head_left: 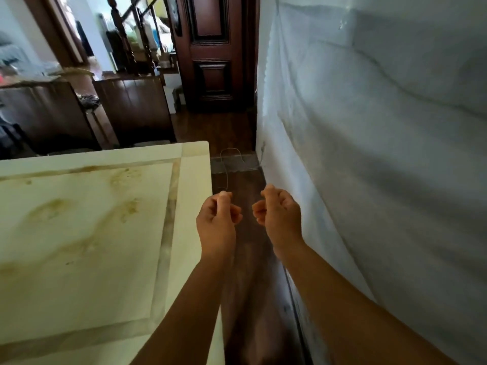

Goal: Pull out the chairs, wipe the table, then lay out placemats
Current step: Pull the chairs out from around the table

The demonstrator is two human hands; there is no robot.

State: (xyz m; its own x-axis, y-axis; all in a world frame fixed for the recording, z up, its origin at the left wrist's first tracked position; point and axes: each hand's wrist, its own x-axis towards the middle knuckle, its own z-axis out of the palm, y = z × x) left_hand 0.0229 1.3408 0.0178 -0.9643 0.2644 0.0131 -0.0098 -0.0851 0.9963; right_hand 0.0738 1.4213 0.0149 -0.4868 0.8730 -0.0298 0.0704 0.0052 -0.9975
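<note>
The left hand point(217, 219) and right hand point(279, 214) hover curled, visibly holding nothing; the counter point(79, 219) lies leftward, its edge just beside the left hand.

Both bare forearms stretched forward, side by side; left grip point(218, 219) and right grip point(279, 217) curled, holding nothing.

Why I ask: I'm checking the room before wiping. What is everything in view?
table: one, cream with brownish stains, left foreground
chairs: two backs showing, dark wood, table's far side
door: one, dark brown, far end
sheet: one, whitish, covering the right wall
floor: one, dark wood, between table and wall
cord: one, thin, pale, ahead of the hands
left hand: one, fingers curled, beside the table's edge
right hand: one, fingers curled, holding nothing
</note>
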